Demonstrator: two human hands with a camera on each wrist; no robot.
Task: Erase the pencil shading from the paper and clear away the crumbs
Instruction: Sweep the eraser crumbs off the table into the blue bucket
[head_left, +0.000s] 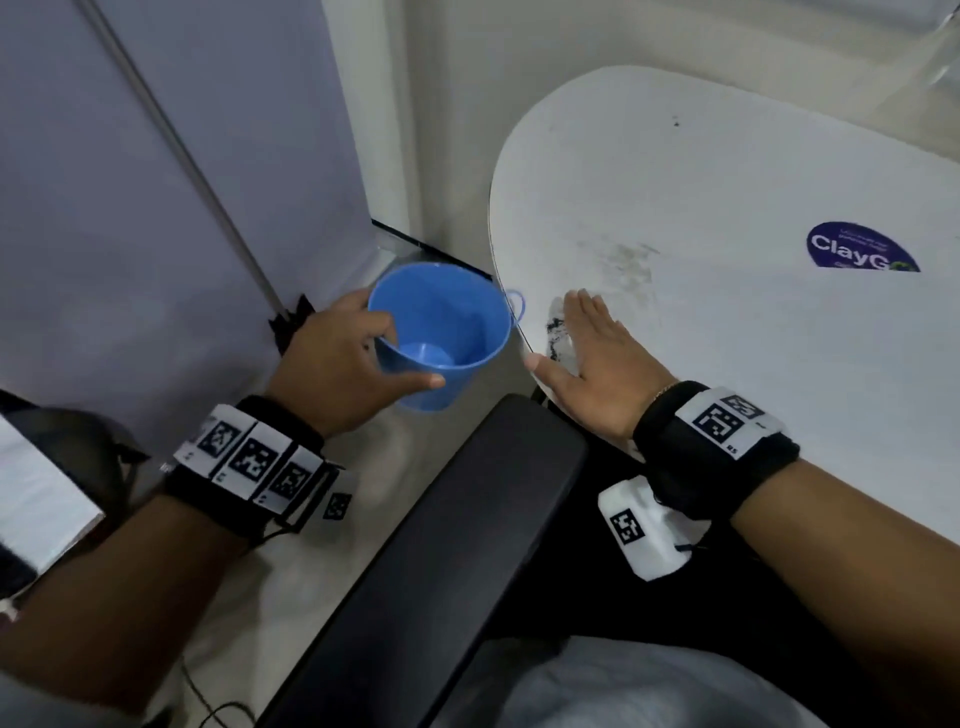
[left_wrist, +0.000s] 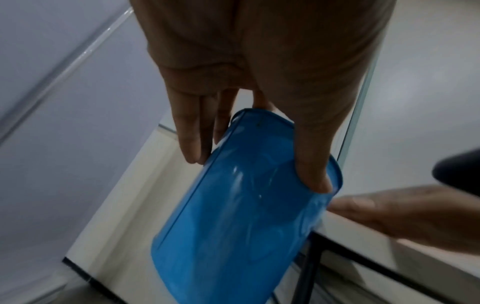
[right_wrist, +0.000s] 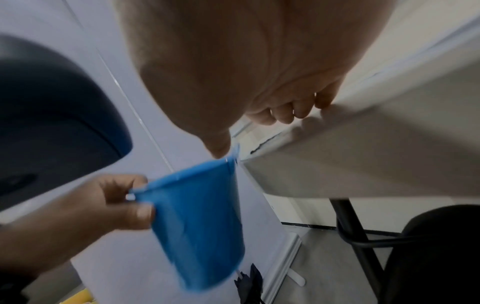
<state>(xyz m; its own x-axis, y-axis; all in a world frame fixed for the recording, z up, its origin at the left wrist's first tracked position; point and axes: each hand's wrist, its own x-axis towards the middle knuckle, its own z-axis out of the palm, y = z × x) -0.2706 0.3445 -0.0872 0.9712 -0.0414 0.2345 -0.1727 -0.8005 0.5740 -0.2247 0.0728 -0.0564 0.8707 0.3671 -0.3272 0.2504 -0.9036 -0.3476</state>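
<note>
A small blue plastic bucket (head_left: 441, 332) hangs just off the white table's (head_left: 727, 208) left edge, rim level with the tabletop. My left hand (head_left: 343, 364) grips its near rim, thumb on the outside wall and fingers over the rim; the left wrist view shows the bucket (left_wrist: 239, 216) under my fingers (left_wrist: 189, 139). My right hand (head_left: 592, 358) lies flat on the table by the edge, fingers straight. A dark line of crumbs (head_left: 555, 332) sits just left of those fingers, beside the bucket. A grey smudge (head_left: 628, 265) marks the table beyond. No paper is in view.
A black chair armrest (head_left: 441, 545) runs between my arms below the table edge. A purple "ClayGo" sticker (head_left: 860, 249) is on the table at right. A grey-blue wall panel (head_left: 156, 208) stands left of the bucket. Black table legs (right_wrist: 350, 226) show under the tabletop.
</note>
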